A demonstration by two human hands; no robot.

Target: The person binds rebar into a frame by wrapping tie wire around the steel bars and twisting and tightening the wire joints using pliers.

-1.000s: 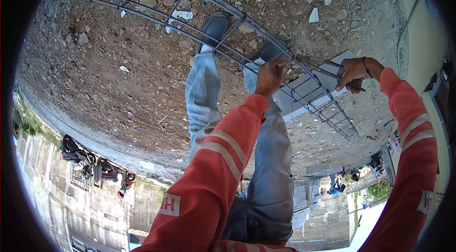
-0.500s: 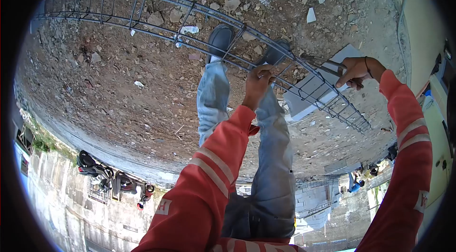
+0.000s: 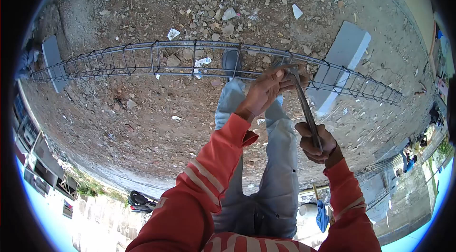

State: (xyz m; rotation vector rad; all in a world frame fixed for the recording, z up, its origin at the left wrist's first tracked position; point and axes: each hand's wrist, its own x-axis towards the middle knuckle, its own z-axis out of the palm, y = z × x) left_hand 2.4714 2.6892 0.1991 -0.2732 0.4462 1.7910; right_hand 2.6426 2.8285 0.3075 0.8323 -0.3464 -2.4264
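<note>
A long cage of steel rebar point(image 3: 218, 44), with square stirrups tied along it, runs across in front of my legs. My left hand point(image 3: 262, 94) is at the near side of the cage, fingers closed together by a stirrup; what they hold, if anything, is hidden. My right hand point(image 3: 317, 142) grips the handles of metal pincers point(image 3: 305, 104), nearer to my body than the cage. The pincers point away from me, their head at the fingertips of my left hand. Whether the jaws bite on wire is too small and blurred to tell.
Under the cage lie a grey slab point(image 3: 349, 45) at the right and another grey slab point(image 3: 52, 57) at the far left. Stones and scraps litter the dirt ground. My shoe point(image 3: 232, 62) is beneath the cage. A blue umbrella point(image 3: 322, 216) and a parked motorcycle point(image 3: 140, 202) are behind.
My right hand has brought the pincers from the cage's far right side in toward my body, their head now beside my left hand. The view has shifted, showing more of the cage's left end.
</note>
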